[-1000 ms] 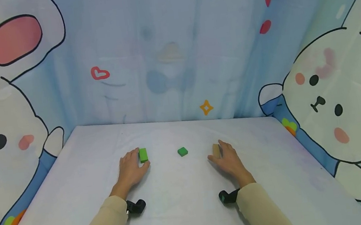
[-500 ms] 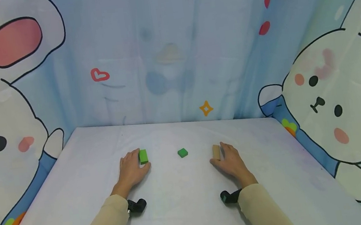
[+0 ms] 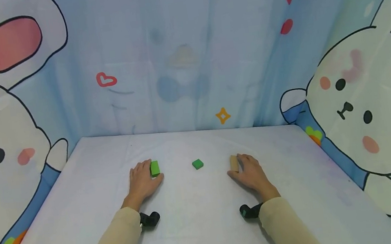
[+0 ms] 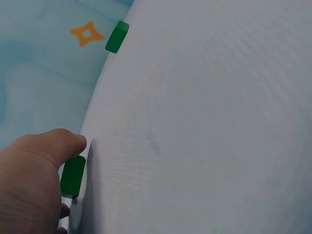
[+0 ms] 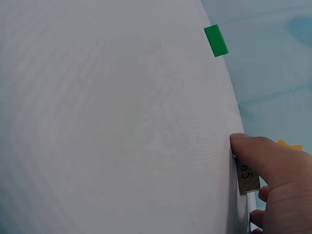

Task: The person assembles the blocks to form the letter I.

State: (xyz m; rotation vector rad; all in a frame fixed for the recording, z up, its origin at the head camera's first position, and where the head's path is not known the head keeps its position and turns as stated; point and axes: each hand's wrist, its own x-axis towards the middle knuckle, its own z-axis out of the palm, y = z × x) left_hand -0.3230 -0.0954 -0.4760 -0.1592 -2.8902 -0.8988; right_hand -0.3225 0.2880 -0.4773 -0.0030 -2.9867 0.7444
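My left hand [image 3: 143, 183] lies beside a bright green block [image 3: 155, 168], with its index finger along the block's left side and its thumb near the front end. In the left wrist view the thumb reaches past the green block [image 4: 73, 177]. To the right, my right hand [image 3: 252, 174] has its thumb and index finger spread around a tan wooden block [image 3: 234, 163]. Dark printed marks show on that wooden block [image 5: 248, 175] in the right wrist view. Whether either hand presses on its block, I cannot tell. Between the hands sits a small darker green block [image 3: 197, 164].
A white cloth covers the table [image 3: 202, 228]. Behind it hangs a light blue curtain [image 3: 183, 28], with large printed rabbits to the left and right. A black wrist device [image 3: 150, 219] is at the left sleeve and another [image 3: 250, 211] at the right sleeve.
The blocks keep their places on the table. My right thumb has drawn slightly toward the front edge since one second ago; the left hand has barely moved. The head view has shifted slightly.
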